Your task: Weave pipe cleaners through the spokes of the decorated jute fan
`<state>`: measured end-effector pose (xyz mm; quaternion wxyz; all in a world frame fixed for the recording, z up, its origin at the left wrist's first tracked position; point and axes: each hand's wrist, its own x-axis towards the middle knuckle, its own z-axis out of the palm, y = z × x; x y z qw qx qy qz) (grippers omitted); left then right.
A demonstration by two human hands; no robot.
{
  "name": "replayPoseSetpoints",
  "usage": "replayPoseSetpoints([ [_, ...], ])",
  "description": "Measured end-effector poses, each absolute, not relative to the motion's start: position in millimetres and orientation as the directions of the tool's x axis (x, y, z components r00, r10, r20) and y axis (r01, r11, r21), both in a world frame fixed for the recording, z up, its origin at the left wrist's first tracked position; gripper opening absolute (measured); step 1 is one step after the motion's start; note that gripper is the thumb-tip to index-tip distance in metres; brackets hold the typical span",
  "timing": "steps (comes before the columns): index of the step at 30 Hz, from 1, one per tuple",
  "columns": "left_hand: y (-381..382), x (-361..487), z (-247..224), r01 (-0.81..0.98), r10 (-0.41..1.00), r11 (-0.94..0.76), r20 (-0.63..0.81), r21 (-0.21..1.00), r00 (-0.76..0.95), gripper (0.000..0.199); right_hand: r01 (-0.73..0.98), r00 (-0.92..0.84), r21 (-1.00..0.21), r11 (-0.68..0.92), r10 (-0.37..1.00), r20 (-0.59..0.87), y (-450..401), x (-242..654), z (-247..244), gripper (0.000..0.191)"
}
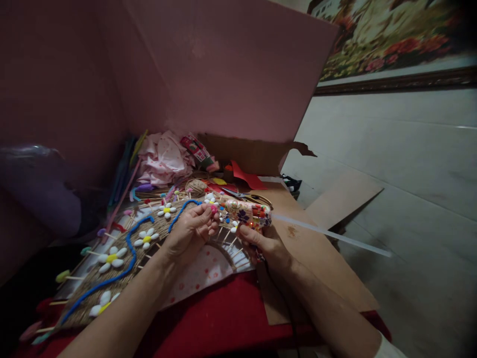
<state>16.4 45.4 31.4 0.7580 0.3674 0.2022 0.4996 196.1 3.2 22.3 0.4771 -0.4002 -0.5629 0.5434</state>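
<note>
My right hand (266, 244) grips a patterned hot glue gun (248, 213), its clear glue stick (331, 234) jutting out to the right and its nozzle aimed left. My left hand (190, 229) pinches a small pink bead-like piece (213, 209) right at the nozzle tip. Below both hands lies a curved craft piece wrapped in jute twine (122, 258), decorated with white-petal flowers (112, 258), a blue pipe cleaner (130, 248) and wooden sticks with coloured tips.
A red cloth (216, 323) covers the table. Brown cardboard (316, 268) lies to the right. Behind are a twine ball (196, 187), scissors (246, 197), red paper (246, 178), pink fabric (164, 156), and a large pink board (223, 64). A framed picture (391, 40) hangs on the right-hand wall.
</note>
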Motion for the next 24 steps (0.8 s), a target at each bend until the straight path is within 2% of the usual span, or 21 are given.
replayPoseSetpoints([
  [4,46.8,16.6,30.2,-0.605,0.891,0.270,0.044,0.749,0.452,0.011,-0.114,-0.230,-0.990,0.081,0.967,0.105,2.5,195.2,20.7,0.030],
  [8,46.7,17.1,28.9,-0.613,0.889,0.278,0.044,0.740,0.456,0.011,-0.050,-0.210,-0.991,0.125,0.969,0.133,3.2,193.5,18.1,0.031],
  [14,44.9,16.6,29.9,-0.622,0.885,0.290,0.044,0.728,0.464,0.011,-0.090,-0.207,-0.990,0.110,0.970,0.127,4.7,192.4,17.4,0.032],
  [21,45.2,16.7,31.1,-0.617,0.890,0.289,0.031,0.731,0.455,0.012,-0.034,-0.182,-0.991,0.127,0.974,0.131,7.0,193.6,16.4,0.035],
  [24,45.5,17.0,30.5,-0.621,0.893,0.284,0.034,0.731,0.448,0.013,-0.026,-0.194,-0.989,0.142,0.970,0.145,6.5,193.8,17.0,0.030],
])
